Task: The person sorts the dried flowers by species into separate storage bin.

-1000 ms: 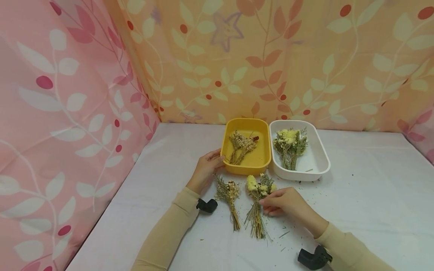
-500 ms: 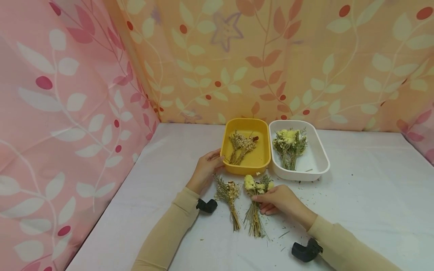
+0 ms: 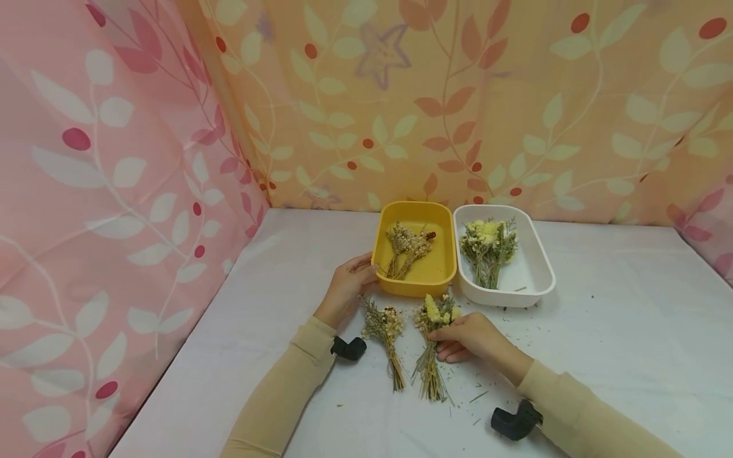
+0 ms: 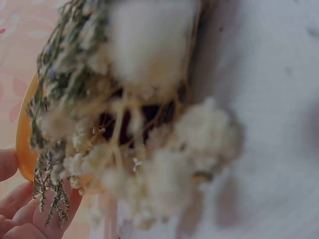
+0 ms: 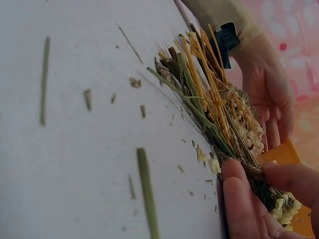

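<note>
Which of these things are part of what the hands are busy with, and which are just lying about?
In use:
right hand pinching the yellow bouquet
left hand touching the yellow tray

Lying about:
small bouquet
white tray
stem scraps

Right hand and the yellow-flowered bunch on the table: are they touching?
Touching. The right wrist view shows the right hand with fingers and thumb wrapped round the stems of the yellow-flowered bunch; the head view agrees.
</note>
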`<control>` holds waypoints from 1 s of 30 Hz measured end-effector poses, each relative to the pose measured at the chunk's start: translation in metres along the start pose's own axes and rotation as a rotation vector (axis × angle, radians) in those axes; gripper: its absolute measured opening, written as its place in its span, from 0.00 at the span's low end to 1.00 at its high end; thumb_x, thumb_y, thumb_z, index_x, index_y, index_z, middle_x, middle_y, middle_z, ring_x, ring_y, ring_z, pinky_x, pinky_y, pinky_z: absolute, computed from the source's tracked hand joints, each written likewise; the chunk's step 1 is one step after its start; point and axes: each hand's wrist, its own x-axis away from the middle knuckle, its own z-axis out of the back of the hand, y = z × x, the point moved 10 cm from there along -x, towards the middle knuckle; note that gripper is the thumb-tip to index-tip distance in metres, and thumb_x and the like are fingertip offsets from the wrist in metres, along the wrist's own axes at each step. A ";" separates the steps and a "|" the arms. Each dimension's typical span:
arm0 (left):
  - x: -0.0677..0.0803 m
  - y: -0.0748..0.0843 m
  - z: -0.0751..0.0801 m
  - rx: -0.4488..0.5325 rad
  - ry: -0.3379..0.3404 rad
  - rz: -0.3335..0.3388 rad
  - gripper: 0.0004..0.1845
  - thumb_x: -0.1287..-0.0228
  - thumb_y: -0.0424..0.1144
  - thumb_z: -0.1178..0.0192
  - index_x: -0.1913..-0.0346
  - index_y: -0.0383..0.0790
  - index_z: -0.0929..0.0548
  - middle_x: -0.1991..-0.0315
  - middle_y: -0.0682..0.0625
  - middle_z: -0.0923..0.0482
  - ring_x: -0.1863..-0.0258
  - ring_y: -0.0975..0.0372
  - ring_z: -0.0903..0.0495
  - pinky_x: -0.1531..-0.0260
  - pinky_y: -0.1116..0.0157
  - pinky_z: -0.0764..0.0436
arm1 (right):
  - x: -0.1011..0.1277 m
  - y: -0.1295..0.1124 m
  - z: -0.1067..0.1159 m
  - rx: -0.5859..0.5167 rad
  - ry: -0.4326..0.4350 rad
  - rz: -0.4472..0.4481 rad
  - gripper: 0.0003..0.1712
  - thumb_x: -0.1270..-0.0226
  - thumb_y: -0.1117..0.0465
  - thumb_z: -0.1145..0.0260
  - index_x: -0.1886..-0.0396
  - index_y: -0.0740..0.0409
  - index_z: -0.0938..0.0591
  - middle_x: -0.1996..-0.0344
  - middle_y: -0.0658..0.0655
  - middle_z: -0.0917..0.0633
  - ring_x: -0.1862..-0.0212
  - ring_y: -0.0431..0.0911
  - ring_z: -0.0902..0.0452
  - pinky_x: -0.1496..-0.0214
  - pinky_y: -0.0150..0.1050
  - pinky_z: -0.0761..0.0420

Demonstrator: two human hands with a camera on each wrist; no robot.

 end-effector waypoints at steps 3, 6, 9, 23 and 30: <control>0.001 0.000 0.000 0.002 -0.002 0.000 0.27 0.28 0.35 0.41 0.29 0.37 0.30 0.32 0.38 0.27 0.40 0.47 0.20 0.43 0.59 0.15 | 0.001 0.002 -0.002 -0.038 -0.035 0.007 0.15 0.37 0.58 0.29 0.65 0.70 0.14 0.78 0.56 0.11 0.76 0.41 0.13 0.68 0.34 0.11; 0.001 0.000 0.000 0.003 -0.008 -0.001 0.27 0.28 0.35 0.41 0.28 0.37 0.30 0.32 0.38 0.28 0.39 0.47 0.20 0.42 0.57 0.16 | 0.002 0.002 -0.002 -0.093 -0.059 0.016 0.16 0.36 0.60 0.31 0.58 0.71 0.14 0.75 0.55 0.10 0.73 0.41 0.12 0.66 0.34 0.10; 0.001 0.001 -0.001 -0.003 -0.012 0.001 0.27 0.27 0.36 0.41 0.28 0.38 0.30 0.32 0.38 0.27 0.39 0.47 0.20 0.42 0.57 0.16 | 0.004 0.003 -0.003 -0.157 -0.083 0.015 0.16 0.35 0.62 0.32 0.55 0.72 0.15 0.74 0.55 0.10 0.71 0.41 0.12 0.64 0.33 0.10; 0.001 0.002 -0.001 0.001 -0.017 -0.006 0.27 0.28 0.36 0.41 0.28 0.36 0.31 0.32 0.37 0.27 0.39 0.48 0.20 0.44 0.60 0.15 | 0.014 0.006 0.000 -0.270 -0.147 -0.009 0.13 0.32 0.64 0.34 0.55 0.70 0.16 0.72 0.55 0.10 0.69 0.41 0.11 0.59 0.34 0.10; 0.002 0.003 -0.001 -0.010 -0.009 -0.003 0.27 0.28 0.36 0.40 0.29 0.37 0.30 0.33 0.37 0.27 0.40 0.50 0.19 0.45 0.61 0.14 | 0.019 0.003 0.003 -0.277 -0.156 0.000 0.14 0.31 0.64 0.35 0.53 0.71 0.16 0.71 0.55 0.09 0.68 0.42 0.11 0.57 0.35 0.10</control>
